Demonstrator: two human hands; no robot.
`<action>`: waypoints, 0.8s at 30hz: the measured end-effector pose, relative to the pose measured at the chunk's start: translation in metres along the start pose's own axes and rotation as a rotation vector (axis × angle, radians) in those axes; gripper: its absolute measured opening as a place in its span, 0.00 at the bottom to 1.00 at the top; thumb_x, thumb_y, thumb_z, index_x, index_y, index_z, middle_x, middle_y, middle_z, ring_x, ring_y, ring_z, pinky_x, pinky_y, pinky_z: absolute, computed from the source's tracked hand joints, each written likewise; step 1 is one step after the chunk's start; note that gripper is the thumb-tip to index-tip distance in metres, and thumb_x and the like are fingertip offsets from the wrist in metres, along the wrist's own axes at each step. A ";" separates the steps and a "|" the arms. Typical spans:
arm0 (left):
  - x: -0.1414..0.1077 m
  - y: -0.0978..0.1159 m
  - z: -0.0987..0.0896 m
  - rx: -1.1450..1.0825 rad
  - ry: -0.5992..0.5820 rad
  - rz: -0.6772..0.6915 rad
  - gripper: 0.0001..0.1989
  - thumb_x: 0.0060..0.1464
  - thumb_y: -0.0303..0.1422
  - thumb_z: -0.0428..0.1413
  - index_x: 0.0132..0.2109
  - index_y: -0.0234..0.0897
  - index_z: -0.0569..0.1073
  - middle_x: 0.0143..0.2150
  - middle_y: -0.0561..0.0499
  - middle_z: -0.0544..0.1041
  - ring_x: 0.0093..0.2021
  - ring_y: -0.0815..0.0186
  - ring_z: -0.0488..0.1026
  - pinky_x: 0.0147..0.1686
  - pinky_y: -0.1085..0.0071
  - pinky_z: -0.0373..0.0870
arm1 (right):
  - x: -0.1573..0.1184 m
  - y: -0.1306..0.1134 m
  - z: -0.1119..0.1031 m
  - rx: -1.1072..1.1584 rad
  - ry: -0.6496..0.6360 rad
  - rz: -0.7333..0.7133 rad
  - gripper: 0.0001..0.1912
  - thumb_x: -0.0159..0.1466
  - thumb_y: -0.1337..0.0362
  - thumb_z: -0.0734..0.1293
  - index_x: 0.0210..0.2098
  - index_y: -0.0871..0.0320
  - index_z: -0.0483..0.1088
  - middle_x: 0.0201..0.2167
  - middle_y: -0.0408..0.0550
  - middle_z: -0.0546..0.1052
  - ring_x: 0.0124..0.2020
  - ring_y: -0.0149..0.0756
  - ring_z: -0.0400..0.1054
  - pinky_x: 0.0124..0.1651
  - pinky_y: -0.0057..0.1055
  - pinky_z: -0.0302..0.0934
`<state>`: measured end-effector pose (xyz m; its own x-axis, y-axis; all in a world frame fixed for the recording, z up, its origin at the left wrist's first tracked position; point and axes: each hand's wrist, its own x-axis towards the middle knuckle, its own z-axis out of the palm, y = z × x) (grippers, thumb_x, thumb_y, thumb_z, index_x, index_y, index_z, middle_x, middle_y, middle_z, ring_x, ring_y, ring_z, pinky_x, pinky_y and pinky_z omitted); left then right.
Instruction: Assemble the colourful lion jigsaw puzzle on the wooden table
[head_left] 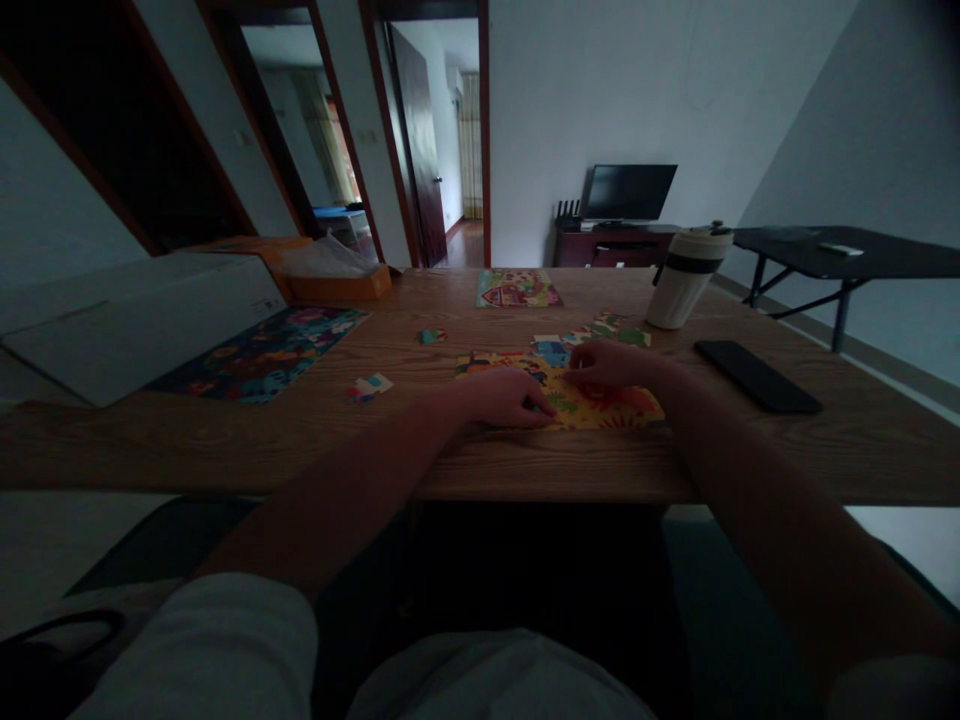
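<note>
A partly joined jigsaw puzzle (pixel 626 405), mostly yellow and orange, lies flat on the wooden table near its front edge. My left hand (pixel 510 398) rests on its left part, with thumb and fingertips drawn together low over the yellow pieces. At the upper middle of the puzzle is my right hand (pixel 600 364), its fingers curled and pinched close to the surface. Whatever either hand pinches is too small or hidden to make out. Just beyond the right hand lie loose blue and green puzzle pieces (pixel 553 347). More loose pieces (pixel 370 387) sit left of my left hand.
A small piece cluster (pixel 432 336) and a colourful picture sheet (pixel 519 288) lie farther back. On the right are a tumbler (pixel 686 278) and a black phone-like slab (pixel 756 376). A white box (pixel 142 315), a dark patterned sheet (pixel 274 350) and an orange box (pixel 341 287) occupy the left.
</note>
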<state>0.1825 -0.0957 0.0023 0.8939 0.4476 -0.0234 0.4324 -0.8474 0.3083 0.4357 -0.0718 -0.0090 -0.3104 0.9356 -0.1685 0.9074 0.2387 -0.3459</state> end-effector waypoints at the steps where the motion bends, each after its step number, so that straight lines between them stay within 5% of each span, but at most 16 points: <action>1: 0.000 0.000 0.000 -0.005 0.000 0.002 0.12 0.61 0.39 0.59 0.48 0.45 0.85 0.39 0.49 0.84 0.38 0.64 0.78 0.40 0.71 0.68 | 0.002 0.004 0.001 0.009 0.027 0.006 0.13 0.64 0.54 0.67 0.38 0.57 0.75 0.33 0.49 0.79 0.31 0.36 0.69 0.33 0.32 0.59; 6: -0.001 0.002 0.000 0.011 -0.014 -0.017 0.14 0.62 0.38 0.58 0.50 0.43 0.84 0.42 0.48 0.84 0.39 0.63 0.78 0.41 0.70 0.68 | 0.010 0.019 0.005 0.000 0.082 0.019 0.09 0.60 0.64 0.67 0.40 0.58 0.75 0.36 0.50 0.79 0.33 0.37 0.70 0.34 0.31 0.61; 13: -0.007 0.000 -0.011 0.075 -0.026 -0.051 0.14 0.62 0.40 0.57 0.50 0.42 0.83 0.42 0.49 0.83 0.39 0.65 0.77 0.40 0.71 0.68 | 0.012 0.030 0.004 0.008 0.088 0.041 0.04 0.60 0.65 0.66 0.34 0.57 0.71 0.31 0.47 0.77 0.30 0.35 0.68 0.31 0.31 0.57; 16: -0.012 -0.032 -0.034 0.089 0.007 -0.161 0.17 0.62 0.42 0.56 0.52 0.41 0.81 0.42 0.49 0.83 0.39 0.64 0.77 0.39 0.71 0.68 | 0.013 0.033 0.004 0.025 0.081 0.042 0.02 0.61 0.65 0.65 0.32 0.56 0.68 0.31 0.47 0.76 0.29 0.34 0.67 0.29 0.30 0.56; 19: -0.023 -0.085 -0.055 0.113 0.146 -0.408 0.20 0.63 0.42 0.56 0.56 0.38 0.78 0.49 0.45 0.81 0.44 0.61 0.77 0.44 0.69 0.69 | 0.013 0.033 0.004 0.011 0.071 0.059 0.02 0.61 0.65 0.65 0.32 0.56 0.68 0.31 0.47 0.77 0.29 0.34 0.68 0.29 0.29 0.57; 24: -0.062 -0.163 -0.050 0.182 0.312 -0.800 0.36 0.61 0.48 0.60 0.69 0.36 0.63 0.65 0.38 0.71 0.61 0.51 0.69 0.58 0.61 0.64 | 0.013 0.030 0.003 0.018 0.063 0.080 0.02 0.62 0.65 0.65 0.33 0.56 0.70 0.32 0.48 0.78 0.30 0.35 0.69 0.30 0.29 0.58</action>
<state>0.0504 0.0288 0.0010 0.2533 0.9620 0.1018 0.9514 -0.2668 0.1540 0.4578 -0.0532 -0.0244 -0.2181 0.9661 -0.1381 0.9231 0.1583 -0.3505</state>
